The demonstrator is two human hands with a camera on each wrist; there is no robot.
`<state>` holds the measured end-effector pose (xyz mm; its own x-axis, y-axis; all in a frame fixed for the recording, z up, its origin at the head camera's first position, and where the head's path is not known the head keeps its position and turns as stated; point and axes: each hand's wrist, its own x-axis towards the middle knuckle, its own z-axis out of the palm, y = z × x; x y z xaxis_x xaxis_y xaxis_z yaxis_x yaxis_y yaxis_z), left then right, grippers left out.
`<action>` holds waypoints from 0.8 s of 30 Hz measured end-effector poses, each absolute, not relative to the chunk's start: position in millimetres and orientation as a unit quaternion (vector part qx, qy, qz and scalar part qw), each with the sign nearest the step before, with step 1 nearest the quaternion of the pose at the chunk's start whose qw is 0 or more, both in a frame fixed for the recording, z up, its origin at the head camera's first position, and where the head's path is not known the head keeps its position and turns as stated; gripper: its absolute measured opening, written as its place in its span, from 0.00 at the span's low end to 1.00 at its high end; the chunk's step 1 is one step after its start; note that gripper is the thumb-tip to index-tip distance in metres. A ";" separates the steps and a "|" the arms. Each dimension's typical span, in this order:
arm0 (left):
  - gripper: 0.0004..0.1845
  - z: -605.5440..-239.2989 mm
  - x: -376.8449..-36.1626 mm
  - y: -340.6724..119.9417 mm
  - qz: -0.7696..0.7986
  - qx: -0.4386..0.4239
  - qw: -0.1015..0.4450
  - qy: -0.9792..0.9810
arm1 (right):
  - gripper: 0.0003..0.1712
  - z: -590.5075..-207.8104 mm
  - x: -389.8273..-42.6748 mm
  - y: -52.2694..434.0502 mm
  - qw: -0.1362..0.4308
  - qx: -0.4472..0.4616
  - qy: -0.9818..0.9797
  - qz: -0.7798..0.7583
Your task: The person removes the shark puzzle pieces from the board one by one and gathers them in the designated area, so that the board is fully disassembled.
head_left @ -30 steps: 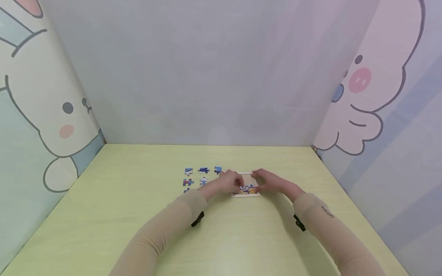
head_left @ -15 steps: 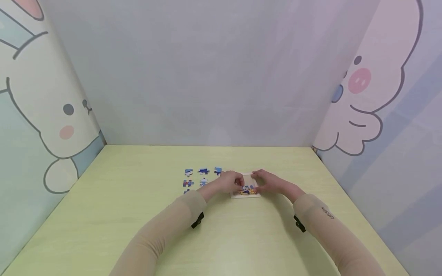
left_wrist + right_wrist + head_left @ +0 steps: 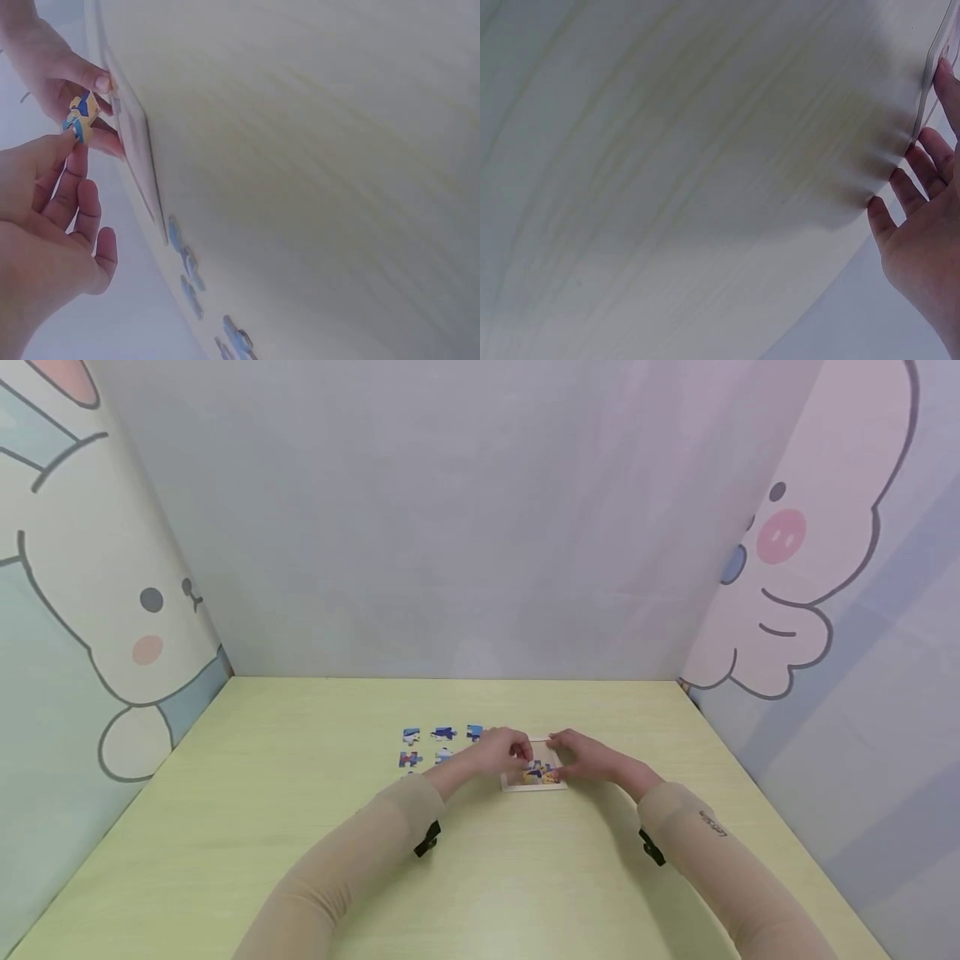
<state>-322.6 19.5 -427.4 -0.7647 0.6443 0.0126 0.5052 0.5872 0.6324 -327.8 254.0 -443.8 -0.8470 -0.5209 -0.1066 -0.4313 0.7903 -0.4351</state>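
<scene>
My left hand (image 3: 501, 752) is over the left side of a shallow white-rimmed puzzle tray (image 3: 543, 788). In the left wrist view its thumb and index finger pinch a small blue and yellow jigsaw piece (image 3: 81, 116), lifted off the tray, while the other fingers curl loosely. Colourful joined jigsaw pieces (image 3: 545, 772) lie along the tray's near side; the far part shows bare board. At the tray's right edge my right hand (image 3: 592, 758) holds the rim, its thumb and index finger against it and the remaining fingertips on the table. My left hand hides the tray's left part.
Several loose blue-toned jigsaw pieces (image 3: 410, 760) lie spaced out left of the tray, some behind my left forearm. The pale yellow table (image 3: 315, 735) meets curtain-like walls with cartoon animals at the back and sides.
My left hand rises slightly from the joined pieces, and more of them come into view beside its fingertips. The right hand stays on the tray's right edge.
</scene>
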 end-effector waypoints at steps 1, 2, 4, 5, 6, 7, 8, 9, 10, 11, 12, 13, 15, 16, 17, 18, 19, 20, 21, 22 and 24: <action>0.02 -426.0 -322.2 18.6 0.325 0.325 0.114 0.881 | 0.36 -443.8 -327.6 254.2 0.110 -0.253 0.940 -0.201; 0.02 -424.6 -321.9 17.7 0.334 0.324 0.118 0.877 | 0.36 -444.0 -327.5 254.5 0.109 -0.254 0.940 -0.201; 0.02 -421.9 -321.6 15.4 0.347 0.323 0.121 0.872 | 0.36 -444.0 -327.4 254.6 0.109 -0.253 0.940 -0.200; 0.02 -420.5 -321.4 14.0 0.354 0.323 0.122 0.869 | 0.36 -444.0 -327.4 254.5 0.108 -0.253 0.940 -0.200; 0.02 -419.3 -321.3 12.5 0.361 0.323 0.123 0.866 | 0.36 -443.9 -327.5 254.3 0.108 -0.253 0.940 -0.201; 0.02 -418.0 -321.3 10.8 0.366 0.324 0.123 0.864 | 0.36 -443.9 -327.6 254.3 0.107 -0.254 0.940 -0.199; 0.02 -416.6 -321.1 9.2 0.370 0.324 0.122 0.862 | 0.36 -444.0 -327.7 254.2 0.106 -0.255 0.940 -0.198; 0.02 -415.0 -320.9 7.5 0.372 0.325 0.121 0.861 | 0.36 -443.9 -327.8 254.0 0.106 -0.256 0.940 -0.197; 0.02 -413.1 -320.5 5.8 0.374 0.326 0.121 0.859 | 0.36 -444.0 -327.9 253.8 0.105 -0.256 0.941 -0.196; 0.01 -411.8 -320.2 4.1 0.375 0.329 0.120 0.858 | 0.36 -444.1 -328.2 253.6 0.105 -0.257 0.940 -0.196; 0.02 -410.2 -319.7 2.4 0.375 0.330 0.119 0.858 | 0.35 -444.2 -328.3 253.6 0.105 -0.257 0.941 -0.195; 0.02 -408.6 -319.0 0.8 0.374 0.332 0.118 0.858 | 0.35 -444.3 -328.3 253.5 0.105 -0.257 0.941 -0.195; 0.02 -405.4 -317.5 -2.9 0.372 0.334 0.117 0.858 | 0.35 -444.1 -328.2 253.5 0.105 -0.257 0.941 -0.195; 0.02 -403.8 -316.7 -5.0 0.371 0.334 0.116 0.859 | 0.35 -444.1 -328.2 253.5 0.105 -0.257 0.940 -0.197; 0.02 -402.6 -316.1 -7.2 0.371 0.334 0.116 0.859 | 0.35 -443.9 -328.1 253.5 0.105 -0.257 0.940 -0.198; 0.02 -401.2 -315.3 -9.6 0.372 0.333 0.115 0.859 | 0.35 -443.6 -327.8 253.5 0.105 -0.256 0.940 -0.199; 0.02 -399.9 -314.6 -12.1 0.373 0.332 0.116 0.858 | 0.35 -443.5 -327.7 253.6 0.105 -0.257 0.940 -0.201; 0.02 -399.1 -314.2 -14.8 0.373 0.332 0.115 0.859 | 0.35 -443.5 -327.7 253.6 0.105 -0.257 0.939 -0.202; 0.02 -398.6 -314.0 -17.5 0.375 0.332 0.115 0.858 | 0.35 -443.5 -327.7 253.6 0.105 -0.258 0.939 -0.203; 0.03 -398.2 -313.8 -20.4 0.374 0.333 0.114 0.858 | 0.35 -443.7 -327.8 253.6 0.105 -0.257 0.939 -0.204; 0.03 -397.5 -313.1 -26.2 0.374 0.333 0.113 0.858 | 0.36 -444.3 -328.0 253.7 0.104 -0.258 0.939 -0.203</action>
<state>-313.1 -26.2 -397.5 -0.7532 0.6555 0.0554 0.4867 0.4986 0.7173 -328.0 253.7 -444.3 -0.8447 -0.5275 -0.0904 -0.4430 0.7839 -0.4351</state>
